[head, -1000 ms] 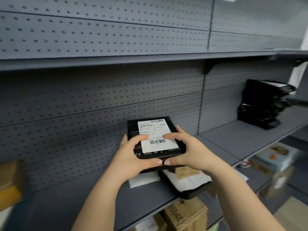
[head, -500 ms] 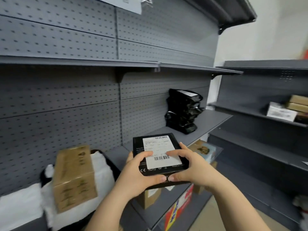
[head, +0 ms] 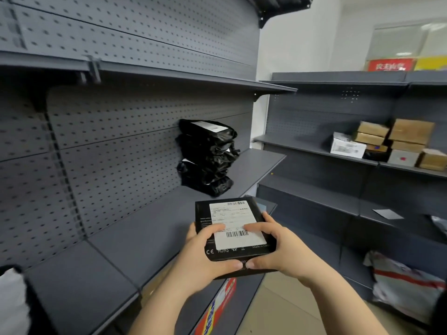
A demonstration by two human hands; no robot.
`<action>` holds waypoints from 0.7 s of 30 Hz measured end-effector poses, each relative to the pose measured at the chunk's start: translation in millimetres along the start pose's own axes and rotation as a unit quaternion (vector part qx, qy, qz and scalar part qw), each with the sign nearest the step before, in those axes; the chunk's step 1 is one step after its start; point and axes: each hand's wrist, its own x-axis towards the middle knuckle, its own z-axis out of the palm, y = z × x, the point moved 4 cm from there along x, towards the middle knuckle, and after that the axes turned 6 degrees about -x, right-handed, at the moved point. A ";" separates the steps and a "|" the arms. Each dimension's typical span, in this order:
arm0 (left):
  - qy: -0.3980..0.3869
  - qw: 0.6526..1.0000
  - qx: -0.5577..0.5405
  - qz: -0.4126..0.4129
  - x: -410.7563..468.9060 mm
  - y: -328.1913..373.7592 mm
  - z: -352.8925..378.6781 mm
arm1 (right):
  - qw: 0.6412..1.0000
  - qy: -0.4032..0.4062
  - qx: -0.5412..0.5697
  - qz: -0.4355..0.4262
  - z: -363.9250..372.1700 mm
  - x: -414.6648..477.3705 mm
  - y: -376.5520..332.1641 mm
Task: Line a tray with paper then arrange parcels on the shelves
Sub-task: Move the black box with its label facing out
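Swinging right since the earlier frame, both hands carried the black boxed parcel (head: 234, 229) nearer the stack of black poly bags (head: 208, 157). Left hand (head: 205, 259) and right hand (head: 275, 250) pinched its near end, thumbs on top; such an end-only grip could let it tip.

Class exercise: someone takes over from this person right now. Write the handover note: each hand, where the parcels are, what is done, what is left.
Left hand and right hand: both grip the black box, label up, held in the air beside the shelf.
Parcels: black bags stacked at the far end of that shelf; cardboard boxes on the right-hand shelving.
Done: some parcels shelved.
Left: set this box down. The tray is not clearly in view.
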 end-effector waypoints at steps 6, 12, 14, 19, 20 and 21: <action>-0.041 0.998 -0.038 0.022 103.0 -22.9 39.9 | 0.998 0.052 -0.001 0.028 -39.4 65.5 55.3; -0.071 0.996 -0.046 0.037 220.9 -36.0 76.6 | 0.996 0.068 -0.012 0.051 -84.0 151.1 110.0; -0.076 0.996 -0.038 0.038 254.1 -39.4 84.9 | 0.996 0.073 -0.006 0.054 -95.0 175.4 124.9; -0.076 0.996 -0.028 0.033 323.8 -55.5 106.2 | 0.996 0.056 0.038 0.061 -117.5 230.9 162.9; -0.071 0.997 -0.028 0.031 340.2 -61.1 112.8 | 0.996 0.053 0.044 0.056 -123.3 246.2 174.9; -0.067 0.997 -0.022 0.027 351.2 -65.5 116.8 | 0.997 0.053 0.037 0.048 -127.1 257.3 183.5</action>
